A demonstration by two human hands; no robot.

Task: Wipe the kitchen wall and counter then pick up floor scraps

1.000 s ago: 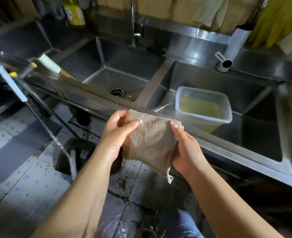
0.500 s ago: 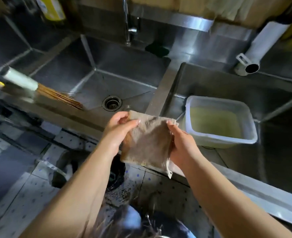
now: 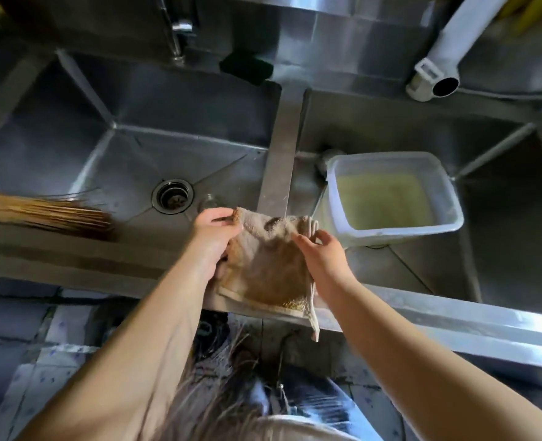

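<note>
A stained beige-brown cloth [image 3: 264, 262] hangs over the front rim of the steel sink [image 3: 282, 160], at the divider between the two basins. My left hand [image 3: 214, 237] grips its upper left corner, thumb on top. My right hand [image 3: 320, 254] is at the cloth's upper right edge with its fingers spread and loosely bent; it touches the folded edge, and I cannot see a firm grip. The cloth's lower hem drapes past the rim toward the floor.
A clear plastic tub [image 3: 390, 198] of yellowish liquid stands in the right basin. A stick broom [image 3: 46, 214] lies on the left front rim. Left basin has a drain [image 3: 172, 196]. A tap [image 3: 180, 27], dark sponge [image 3: 247, 66] and white pipe [image 3: 438, 68] sit behind. Tiled floor [image 3: 40, 361] below.
The camera and both hands moved forward over the sink. The cloth went from held up between both hands to draped over the front rim. My right hand loosened its hold.
</note>
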